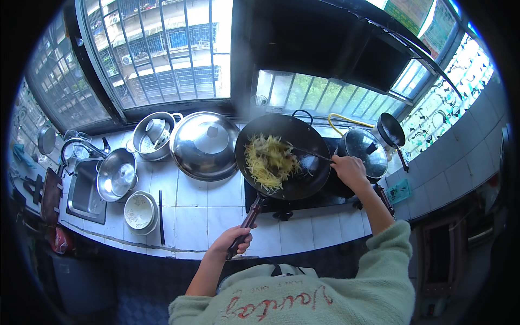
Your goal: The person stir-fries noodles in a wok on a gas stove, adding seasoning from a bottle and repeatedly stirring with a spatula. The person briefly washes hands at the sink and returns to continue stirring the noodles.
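A black wok [309, 183] sits over the stove, with pale yellow shreds of food [268, 168] piled in its left half. My left hand [233, 241] is closed round the wok's dark wooden handle [251, 215], which points down toward me. On the wok's right side my right hand [348, 170] grips the end of a long-handled spatula [313, 154]. The spatula's thin shaft runs left into the shreds, where its head is blurred and partly covered. Faint steam hangs above the wok.
Left of the wok lie a large domed lid [203, 160], a steel pot [144, 130], a steel basin [115, 187], stacked bowls [140, 211], chopsticks [161, 216] and a sink [86, 208]. A glass-lidded pan [357, 146] and a small frying pan [390, 129] stand right.
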A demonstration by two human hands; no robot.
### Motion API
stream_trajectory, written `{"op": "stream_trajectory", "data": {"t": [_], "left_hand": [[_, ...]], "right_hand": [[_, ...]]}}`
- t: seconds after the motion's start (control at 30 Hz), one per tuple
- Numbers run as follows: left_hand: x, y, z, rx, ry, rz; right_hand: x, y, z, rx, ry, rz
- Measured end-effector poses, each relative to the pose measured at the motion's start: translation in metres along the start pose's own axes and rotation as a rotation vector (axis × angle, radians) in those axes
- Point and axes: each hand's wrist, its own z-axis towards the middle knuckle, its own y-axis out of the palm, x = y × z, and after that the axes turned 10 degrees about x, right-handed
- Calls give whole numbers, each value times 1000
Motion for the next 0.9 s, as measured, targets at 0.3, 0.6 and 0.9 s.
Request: {"op": "stream_trajectory", "data": {"t": [0.3, 0.6, 0.9], "left_hand": [[5, -10, 0, -108, -3, -34], [9, -2, -7, -51, 10, -5], [11, -7, -3, -59, -20, -41]], "right_hand": [[10, 6, 66, 45, 129, -109], [-47, -4, 105, -127, -226, 135], [-26, -105, -35, -45, -287, -116]]}}
